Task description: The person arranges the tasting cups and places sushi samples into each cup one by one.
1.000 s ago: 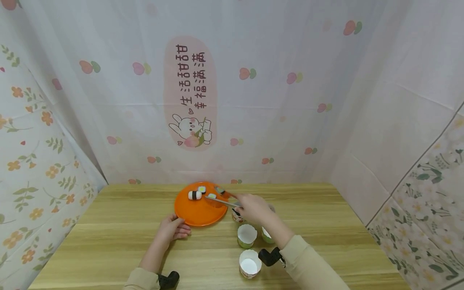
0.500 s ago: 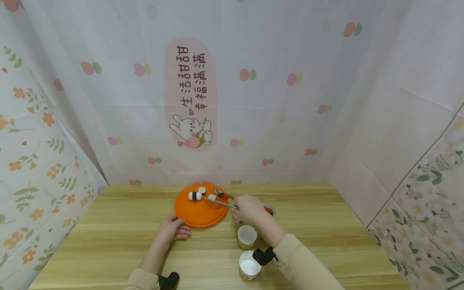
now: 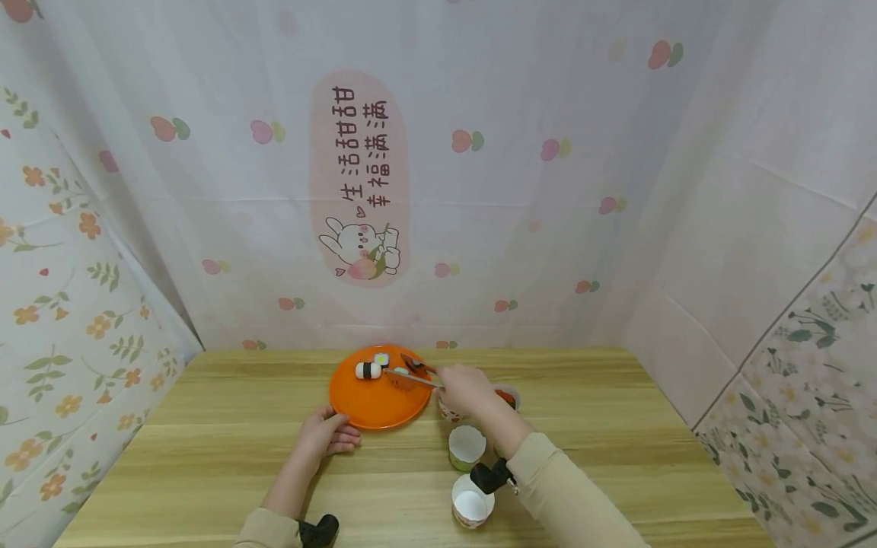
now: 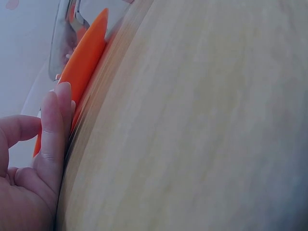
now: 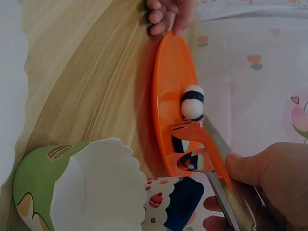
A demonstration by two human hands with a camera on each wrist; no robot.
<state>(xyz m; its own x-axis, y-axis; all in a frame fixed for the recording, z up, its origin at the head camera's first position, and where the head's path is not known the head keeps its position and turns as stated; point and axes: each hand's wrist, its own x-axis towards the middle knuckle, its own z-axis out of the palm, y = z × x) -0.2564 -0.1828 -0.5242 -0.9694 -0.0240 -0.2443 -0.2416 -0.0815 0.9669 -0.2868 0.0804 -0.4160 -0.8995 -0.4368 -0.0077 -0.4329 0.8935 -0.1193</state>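
My left hand [image 3: 325, 435] pinches the near left rim of a round orange plate [image 3: 373, 403], thumb on top and fingers below. With my right hand [image 3: 469, 392] I hold metal tongs [image 5: 219, 192], whose two arms reach over the plate's right side. Between the tong ends, a small sushi roll piece [image 3: 401, 373] lies on the plate; whether they touch it I cannot tell. Left of it rests a white sushi piece with a black band [image 3: 368, 371]. Another roll piece with a yellow centre [image 3: 381, 358] sits just behind that one.
Right of the plate stand several paper cups: a green one [image 3: 467, 447], a front one [image 3: 473, 501], and one with something dark blue inside [image 5: 156, 199]. A cup with red contents [image 3: 507, 396] is partly behind my right wrist. A printed curtain [image 3: 548, 228] hangs behind the table.
My right hand has shifted slightly left with the tongs, and the tong ends have come closer together around the roll piece. My left hand and the plate have stayed put.
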